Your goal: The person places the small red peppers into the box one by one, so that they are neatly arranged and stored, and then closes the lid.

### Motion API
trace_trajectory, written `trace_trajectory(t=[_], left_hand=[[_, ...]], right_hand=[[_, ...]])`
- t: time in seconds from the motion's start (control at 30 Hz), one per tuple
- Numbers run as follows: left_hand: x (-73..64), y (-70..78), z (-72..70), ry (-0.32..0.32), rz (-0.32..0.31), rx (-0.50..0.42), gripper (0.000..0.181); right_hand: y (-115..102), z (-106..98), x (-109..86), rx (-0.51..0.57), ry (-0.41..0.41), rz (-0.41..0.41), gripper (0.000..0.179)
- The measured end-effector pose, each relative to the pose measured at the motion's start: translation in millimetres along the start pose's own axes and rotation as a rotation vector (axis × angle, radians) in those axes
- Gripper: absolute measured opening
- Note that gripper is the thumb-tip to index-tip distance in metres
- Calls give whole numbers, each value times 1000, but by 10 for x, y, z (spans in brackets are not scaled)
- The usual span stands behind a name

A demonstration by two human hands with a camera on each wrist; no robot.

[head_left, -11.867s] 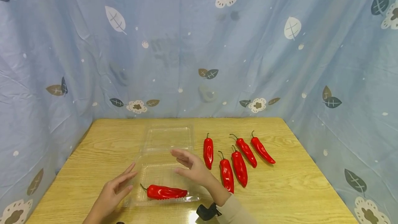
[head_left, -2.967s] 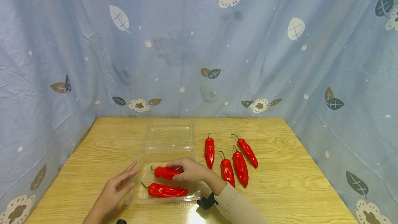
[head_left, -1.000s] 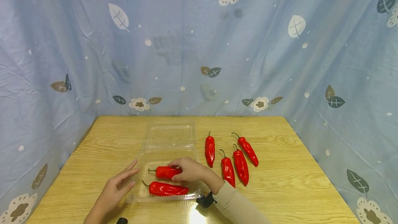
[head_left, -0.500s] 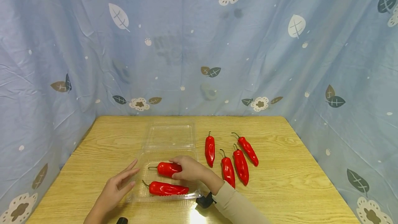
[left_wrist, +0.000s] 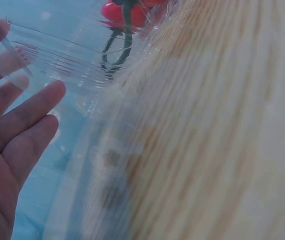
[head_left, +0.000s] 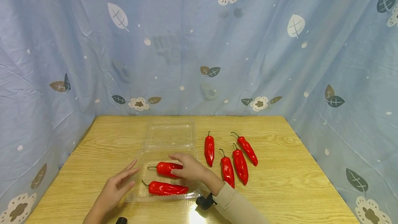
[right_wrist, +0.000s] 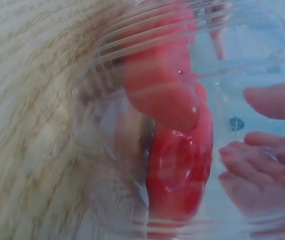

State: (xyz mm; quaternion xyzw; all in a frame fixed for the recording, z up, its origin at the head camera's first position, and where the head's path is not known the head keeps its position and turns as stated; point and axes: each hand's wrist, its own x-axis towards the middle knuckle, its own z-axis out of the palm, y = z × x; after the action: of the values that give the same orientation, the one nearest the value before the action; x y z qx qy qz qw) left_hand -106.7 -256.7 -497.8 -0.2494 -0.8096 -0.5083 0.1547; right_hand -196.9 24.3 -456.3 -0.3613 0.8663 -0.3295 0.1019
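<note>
A clear plastic clamshell box point(head_left: 133, 196) lies with its lid point(head_left: 169, 136) folded back. Two red chili peppers lie crosswise inside, stems to the left: a front pepper point(head_left: 168, 188) along the near wall and a rear pepper point(head_left: 166, 169) behind it. My right hand point(head_left: 193, 169) hovers over the rear pepper's tip, thumb and fingers spread apart; the right wrist view shows the fingers point(right_wrist: 242, 165) off the peppers point(right_wrist: 180, 175), through the plastic. My left hand point(head_left: 112, 189) stays by the box's left wall, fingers extended, holding nothing; whether it touches the wall, I cannot tell.
Several loose red peppers lie right of the box: one upright by its edge point(head_left: 209, 150), others farther right point(head_left: 240, 167). A black wrist device point(head_left: 205, 202) sits under my right wrist. A blue patterned curtain point(head_left: 186, 44) surrounds the wooden table point(head_left: 280, 196).
Earlier the box held one pepper; the rightmost loose pepper was placed there by my right hand. It has since shifted slightly back, and my right fingers have now lifted and let it go.
</note>
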Motion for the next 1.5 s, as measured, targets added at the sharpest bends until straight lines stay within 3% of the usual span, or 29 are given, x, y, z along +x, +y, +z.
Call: trace_trajectory(t=[0.3, 0.4, 0.67, 0.97, 1.23, 1.5], left_hand=[[7, -36, -18, -4, 33, -23, 38], [20, -39, -18, -14, 31, -28, 38], [14, -24, -4, -9, 26, -11, 37], [1, -30, -2, -10, 20, 6, 39], [-9, -38, -13, -15, 33, 1, 39], [-2, -28, -8, -5, 37, 6, 39]], right_hand=[[64, -31, -37, 342, 142, -116, 52], [69, -71, -56, 388, 198, -147, 53], [61, -212, -152, 413, 250, -117, 56], [143, -470, -357, 422, 374, -135, 54], [327, -727, -578, 430, 458, -37, 54], [545, -917, -774, 389, 588, -77, 53]])
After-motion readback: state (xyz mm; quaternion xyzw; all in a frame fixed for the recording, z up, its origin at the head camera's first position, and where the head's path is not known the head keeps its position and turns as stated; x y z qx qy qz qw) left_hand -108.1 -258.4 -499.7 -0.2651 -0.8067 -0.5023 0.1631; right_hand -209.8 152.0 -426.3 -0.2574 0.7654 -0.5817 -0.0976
